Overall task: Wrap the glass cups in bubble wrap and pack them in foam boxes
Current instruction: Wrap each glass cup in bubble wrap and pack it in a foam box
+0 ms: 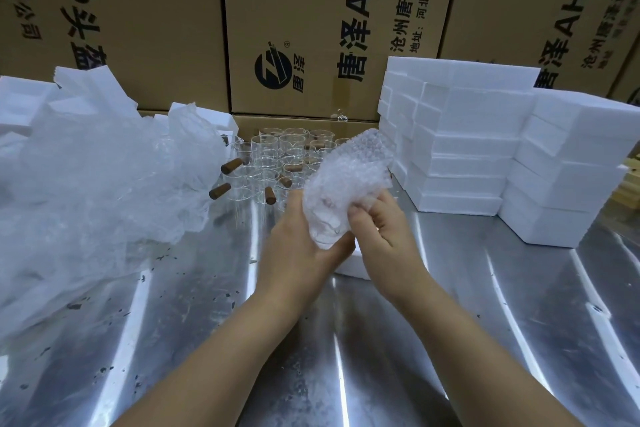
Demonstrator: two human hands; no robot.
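- The glass cup in hand is held in the air over the middle of the worktop, inside a sheet of bubble wrap. Its clear wall shows faintly through the lower end of the bundle.
- The wrap looks loose and unfinished: its upper part stands up past the cup as a rumpled flap, and I see no tape or tucked end.
- The left hand grips the lower end of the bundle from the left and beneath, fingers curled round it.
- The right hand holds the bundle's right side, with curled fingertips pinching the wrap against the cup.
- Judged from this, one cup is mid-wrap. The flap has yet to be closed, and the cup has not gone into a box.
- A white foam piece lies on the worktop just under the hands, mostly hidden. I cannot tell whether it is an open box.
- Behind the hands a cluster of bare glass cups stands close together, several with brown wooden handles sticking out. All of these are left to wrap.
- The foam boxes are stacked at the right, closed as far as I can see. Whether any is filled cannot be told.
- A big heap of crumpled clear plastic sheeting covers the left side.
- The shiny metal worktop carries everything, with printed cardboard cartons walling the back.
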